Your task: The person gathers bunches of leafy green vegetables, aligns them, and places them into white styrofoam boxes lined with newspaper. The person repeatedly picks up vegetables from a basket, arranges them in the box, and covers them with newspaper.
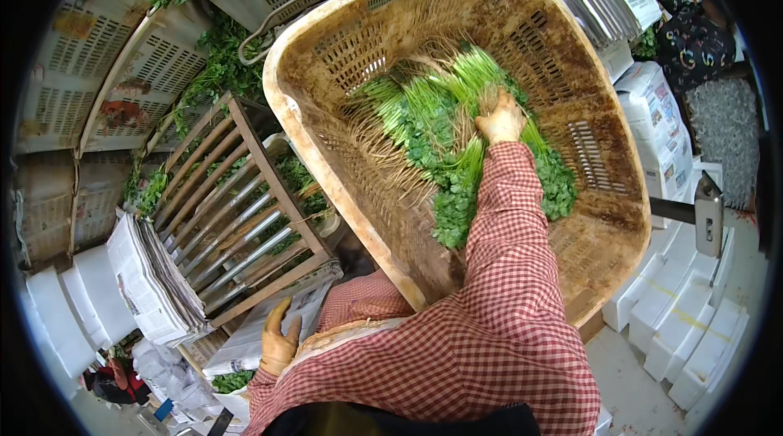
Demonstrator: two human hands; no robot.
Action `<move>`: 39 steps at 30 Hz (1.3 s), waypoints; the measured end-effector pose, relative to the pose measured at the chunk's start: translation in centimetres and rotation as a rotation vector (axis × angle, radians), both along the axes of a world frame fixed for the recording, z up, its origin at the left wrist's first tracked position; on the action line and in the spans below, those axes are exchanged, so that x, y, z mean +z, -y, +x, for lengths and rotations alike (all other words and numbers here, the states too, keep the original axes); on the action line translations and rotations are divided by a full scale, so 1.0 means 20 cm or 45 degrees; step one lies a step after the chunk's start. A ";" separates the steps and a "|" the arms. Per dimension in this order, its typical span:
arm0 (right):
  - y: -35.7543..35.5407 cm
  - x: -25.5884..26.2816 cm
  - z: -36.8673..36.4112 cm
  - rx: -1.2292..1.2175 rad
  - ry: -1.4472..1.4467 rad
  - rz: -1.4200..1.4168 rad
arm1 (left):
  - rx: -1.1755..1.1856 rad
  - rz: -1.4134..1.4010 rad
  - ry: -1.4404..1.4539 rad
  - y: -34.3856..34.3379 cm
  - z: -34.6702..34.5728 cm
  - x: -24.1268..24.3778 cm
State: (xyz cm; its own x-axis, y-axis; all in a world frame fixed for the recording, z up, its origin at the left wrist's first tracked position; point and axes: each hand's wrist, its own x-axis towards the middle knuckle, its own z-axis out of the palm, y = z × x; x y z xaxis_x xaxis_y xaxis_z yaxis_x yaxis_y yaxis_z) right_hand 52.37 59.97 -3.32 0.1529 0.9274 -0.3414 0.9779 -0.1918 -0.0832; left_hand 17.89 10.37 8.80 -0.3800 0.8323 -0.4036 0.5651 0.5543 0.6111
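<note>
Deep inside a stained plastic crate [391, 289] lie several bunches of rooted green herbs [428, 124], which look like coriander. Their pale stems and stringy roots point different ways. My right hand [503, 118] reaches down into the crate and grips a bunch near its root end [489, 99]; the fingertips are partly lost among the roots. The leaves [553, 182] of herbs under my right forearm show on its far side. Outside the crate, at the lower left, my left hand [278, 338] is empty with thumb and fingers apart, beside newspaper sheets [244, 347].
A slatted wooden rack [263, 173] stands left of the crate, with a newspaper stack [153, 283] by it. Slotted crates [131, 69] with greens [232, 60] line the upper left. White foam boxes [679, 313] and a weighing-scale-like metal part [708, 216] are at right.
</note>
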 end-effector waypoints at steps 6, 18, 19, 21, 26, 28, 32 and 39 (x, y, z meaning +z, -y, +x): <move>0.02 -0.04 0.04 0.078 -0.034 -0.167 | -0.114 0.899 0.061 -1.14 0.12 0.55; 0.19 0.03 0.16 0.140 -0.205 0.177 | -1.254 -0.379 -0.621 -2.72 0.91 -0.59; 0.29 0.05 0.20 0.112 -0.219 0.309 | -1.277 -0.452 -0.646 -2.73 0.93 -0.58; 0.47 0.03 0.42 0.117 -0.549 0.780 | -1.133 -0.491 -0.322 -2.77 0.96 -0.58; 0.72 0.27 0.72 -0.164 -1.374 1.095 | -1.317 -0.472 -0.437 -2.86 0.94 -0.70; 0.76 0.52 0.76 -0.088 -1.541 1.173 | -1.431 -0.542 -0.476 -2.88 0.91 -0.64; 0.71 1.05 0.82 0.700 -1.764 1.083 | -1.506 -0.197 -0.196 -2.75 0.76 -0.15; 0.46 1.74 0.17 1.251 -1.568 0.808 | -0.542 0.834 0.458 -2.03 0.10 0.65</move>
State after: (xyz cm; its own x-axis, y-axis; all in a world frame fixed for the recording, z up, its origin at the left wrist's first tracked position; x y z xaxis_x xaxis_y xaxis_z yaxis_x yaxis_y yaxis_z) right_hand 55.81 50.81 31.38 -0.5730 0.5313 0.6240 0.0009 0.7618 -0.6478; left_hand 19.85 50.97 21.82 0.0760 0.9822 0.1719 0.3552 -0.1878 0.9157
